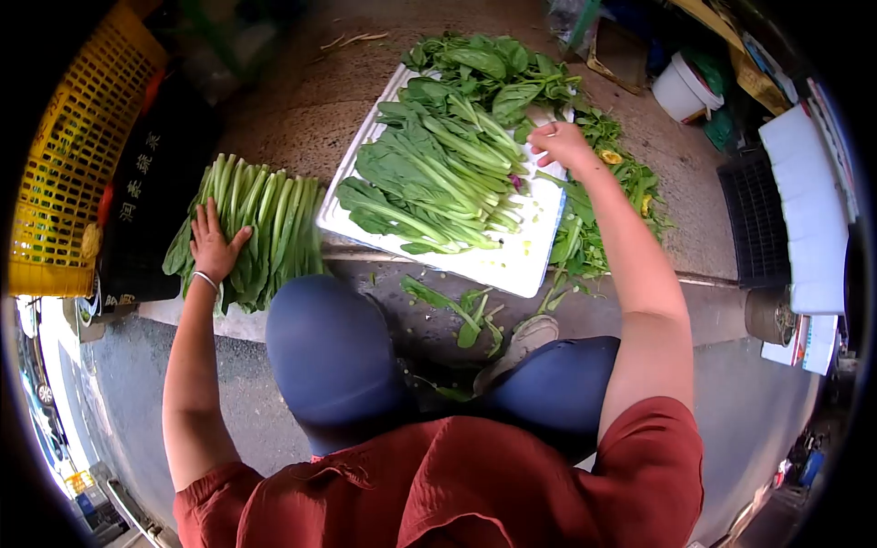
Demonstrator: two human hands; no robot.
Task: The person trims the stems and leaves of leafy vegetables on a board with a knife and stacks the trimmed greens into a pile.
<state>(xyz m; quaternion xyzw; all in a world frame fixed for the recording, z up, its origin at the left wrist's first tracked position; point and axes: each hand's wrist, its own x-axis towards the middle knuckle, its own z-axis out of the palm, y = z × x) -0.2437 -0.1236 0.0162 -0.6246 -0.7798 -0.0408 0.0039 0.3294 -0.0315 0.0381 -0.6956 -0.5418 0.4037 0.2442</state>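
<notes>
My left hand lies flat with fingers spread on a neat stack of leafy greens, its pale stems pointing away from me. My right hand is above the right side of a white foam board, fingers curled together. Whatever it may hold is too small or hidden to make out. Beside it on the board lies a loose pile of stemmed greens, their cut ends toward the right. A small purple-red thing shows among those stems. Broader loose leaves cover the board's far end.
Discarded leaves with yellowed bits lie right of the board. Trimmed scraps are on the ground near my shoe. A yellow crate stands at left; a white bucket and a black crate stand at right.
</notes>
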